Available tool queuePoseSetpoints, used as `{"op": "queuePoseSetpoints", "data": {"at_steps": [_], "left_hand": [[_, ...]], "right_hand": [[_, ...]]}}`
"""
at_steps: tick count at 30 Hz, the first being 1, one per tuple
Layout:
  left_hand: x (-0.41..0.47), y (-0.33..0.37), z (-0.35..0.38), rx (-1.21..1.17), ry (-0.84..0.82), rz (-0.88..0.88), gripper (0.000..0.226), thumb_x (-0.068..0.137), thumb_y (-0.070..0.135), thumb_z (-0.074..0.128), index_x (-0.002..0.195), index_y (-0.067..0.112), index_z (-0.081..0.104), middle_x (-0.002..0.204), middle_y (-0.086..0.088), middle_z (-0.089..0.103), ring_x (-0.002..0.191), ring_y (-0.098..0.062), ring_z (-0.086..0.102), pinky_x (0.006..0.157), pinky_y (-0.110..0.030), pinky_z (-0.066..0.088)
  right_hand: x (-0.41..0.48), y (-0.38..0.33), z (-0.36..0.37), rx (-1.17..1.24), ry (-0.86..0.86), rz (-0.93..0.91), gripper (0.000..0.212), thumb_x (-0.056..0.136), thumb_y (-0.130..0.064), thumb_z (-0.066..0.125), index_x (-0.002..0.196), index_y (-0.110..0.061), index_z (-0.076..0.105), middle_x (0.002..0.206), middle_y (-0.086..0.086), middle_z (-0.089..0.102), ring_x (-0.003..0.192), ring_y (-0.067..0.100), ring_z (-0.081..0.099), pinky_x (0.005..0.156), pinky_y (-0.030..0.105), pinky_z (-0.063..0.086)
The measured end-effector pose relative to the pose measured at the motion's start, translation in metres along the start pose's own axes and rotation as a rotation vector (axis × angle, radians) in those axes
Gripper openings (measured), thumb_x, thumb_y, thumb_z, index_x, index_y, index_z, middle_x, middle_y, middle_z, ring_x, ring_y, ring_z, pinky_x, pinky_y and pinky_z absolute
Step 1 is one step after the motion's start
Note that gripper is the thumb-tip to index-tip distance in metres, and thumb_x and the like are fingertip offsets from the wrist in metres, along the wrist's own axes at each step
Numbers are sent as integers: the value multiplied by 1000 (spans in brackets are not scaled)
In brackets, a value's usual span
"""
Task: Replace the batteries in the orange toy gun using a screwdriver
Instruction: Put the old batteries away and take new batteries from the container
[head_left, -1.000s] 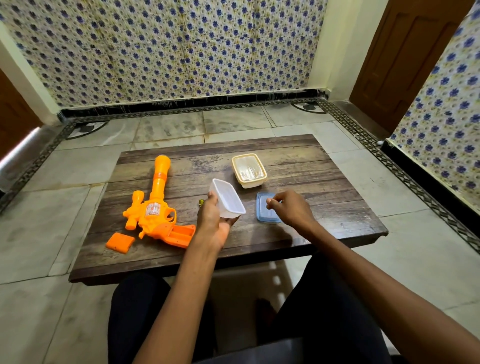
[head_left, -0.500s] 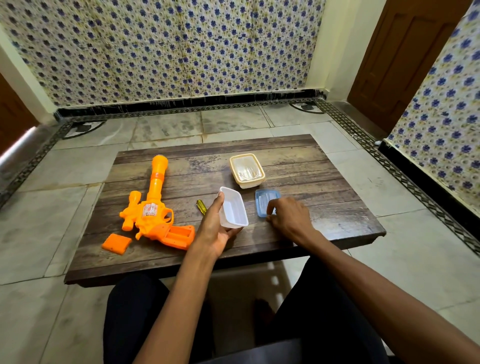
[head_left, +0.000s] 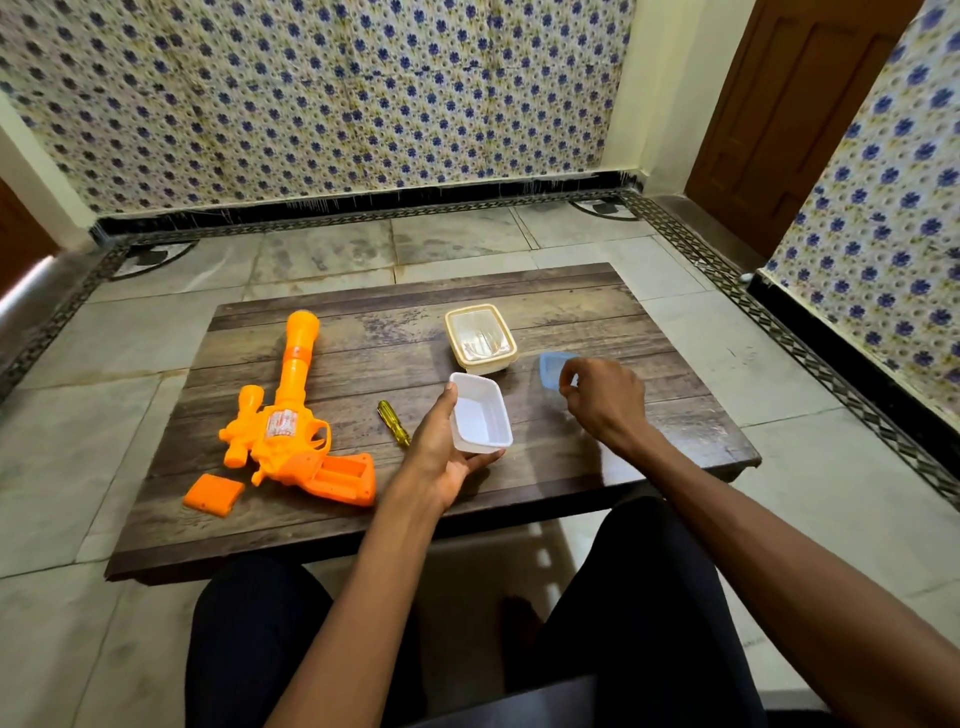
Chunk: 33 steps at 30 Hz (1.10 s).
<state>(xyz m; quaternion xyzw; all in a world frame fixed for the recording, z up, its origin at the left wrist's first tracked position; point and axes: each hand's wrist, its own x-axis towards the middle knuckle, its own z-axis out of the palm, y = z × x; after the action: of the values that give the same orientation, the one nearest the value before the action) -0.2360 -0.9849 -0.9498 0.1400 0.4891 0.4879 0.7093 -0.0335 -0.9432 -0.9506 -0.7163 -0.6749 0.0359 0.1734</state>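
The orange toy gun lies on the left of the low wooden table, its grip compartment open and facing up. Its orange battery cover rests beside it at the near left. A yellow-handled screwdriver lies between the gun and my left hand, which holds a small white plastic box just above the table. My right hand has lifted the box's blue lid off the table, tilted, pinched in the fingers.
A cream box with a clear lid stands behind the white box. My legs are under the table's near edge. Tiled floor surrounds the table, with a patterned wall behind and a brown door at the far right.
My right hand picked the blue lid up from the table and raised it to the right. My left hand lowered and levelled the white box a little.
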Motion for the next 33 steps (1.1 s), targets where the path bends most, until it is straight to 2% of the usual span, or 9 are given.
{"op": "queuePoseSetpoints", "data": {"at_steps": [4, 10, 12, 14, 18, 22, 25, 29, 33], "left_hand": [[2, -9, 11, 26, 10, -43, 38, 101, 40, 51, 128, 15, 56, 107, -14, 65, 98, -33, 62, 78, -54, 55], [5, -18, 34, 18, -14, -78, 24, 103, 38, 47, 109, 16, 57, 105, -14, 64, 96, -32, 62, 96, -59, 50], [7, -19, 39, 12, -15, -78, 28, 104, 38, 44, 115, 15, 56, 107, -15, 65, 97, -32, 62, 96, -59, 50], [7, -21, 43, 7, -6, -65, 38, 106, 39, 40, 130, 13, 53, 116, -17, 64, 98, -33, 62, 89, -57, 51], [6, -23, 50, 7, -5, -42, 47, 107, 40, 34, 137, 7, 48, 116, -19, 64, 98, -36, 65, 66, -47, 53], [2, -28, 57, 42, -6, -14, 49, 106, 41, 37, 140, 7, 46, 122, -20, 63, 91, -30, 67, 63, -43, 58], [1, -29, 55, 125, -34, 9, 44, 105, 40, 38, 134, 10, 51, 116, -17, 66, 91, -26, 67, 70, -39, 57], [8, -27, 44, 256, -4, 38, 23, 105, 24, 45, 122, 10, 51, 112, -13, 64, 102, -23, 64, 98, -39, 48], [13, -18, 26, 303, 47, 67, 13, 102, 13, 49, 115, 9, 52, 119, -18, 61, 107, -26, 63, 96, -38, 51]], "right_hand": [[17, 18, -4, 13, -61, 51, 14, 86, -17, 63, 92, -24, 74, 95, 7, 74, 88, 31, 68, 69, 31, 40], [23, 34, -7, 141, -92, 136, 9, 83, -30, 69, 89, -28, 75, 92, 2, 73, 90, 27, 68, 72, 34, 49], [15, 30, -11, 196, -44, 155, 14, 83, -37, 69, 91, -27, 76, 92, 2, 74, 87, 24, 68, 71, 33, 51], [2, 24, -16, 276, -64, 191, 23, 87, -42, 68, 89, -22, 78, 85, 3, 73, 80, 22, 67, 68, 31, 51], [-30, 3, -24, 535, -322, 272, 41, 89, -50, 66, 73, -13, 77, 51, -3, 52, 46, 13, 45, 47, 24, 35], [-43, -4, -18, 449, -254, 265, 32, 82, -34, 70, 60, -10, 71, 48, -2, 53, 49, 13, 48, 52, 26, 35], [-42, -3, -16, 373, -206, 296, 31, 79, -30, 66, 56, -10, 64, 53, 2, 56, 55, 18, 54, 52, 26, 35], [-30, 3, -13, 301, -192, 332, 28, 78, -32, 65, 58, -13, 64, 62, 2, 62, 63, 22, 60, 55, 26, 37], [-11, 4, -6, 217, -204, 353, 22, 75, -32, 67, 69, -11, 68, 76, 8, 67, 72, 28, 64, 60, 27, 42]]}}
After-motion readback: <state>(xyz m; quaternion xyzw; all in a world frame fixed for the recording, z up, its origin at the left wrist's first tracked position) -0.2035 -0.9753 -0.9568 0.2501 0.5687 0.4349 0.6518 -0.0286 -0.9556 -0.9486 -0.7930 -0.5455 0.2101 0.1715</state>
